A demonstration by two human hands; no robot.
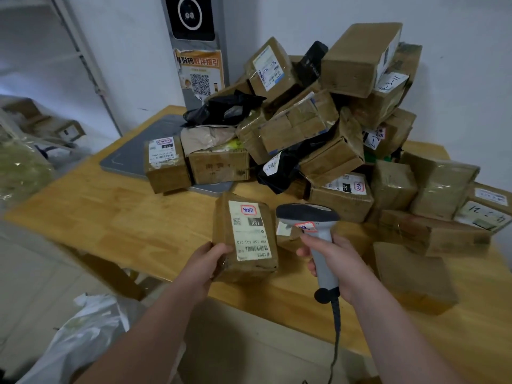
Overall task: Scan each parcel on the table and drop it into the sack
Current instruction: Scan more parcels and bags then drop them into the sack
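Observation:
My left hand point(207, 261) grips a small brown parcel point(221, 217) by its lower left corner, label side up, just above the front edge of the wooden table point(116, 212). Its white label carries a barcode near the bottom. My right hand point(339, 261) holds a grey handheld scanner point(310, 217) by the handle, with its dark head right beside the parcel's label. A coiled cable hangs from the handle. The white sack point(83, 333) lies on the floor at lower left, partly cut off by the frame.
A tall heap of taped brown boxes and black bags point(332, 120) covers the right and far half of the table. A grey flat pad point(122, 159) lies under the left parcels. A grey kiosk post point(199, 51) stands against the wall. Bagged parcels point(25, 162) sit at far left.

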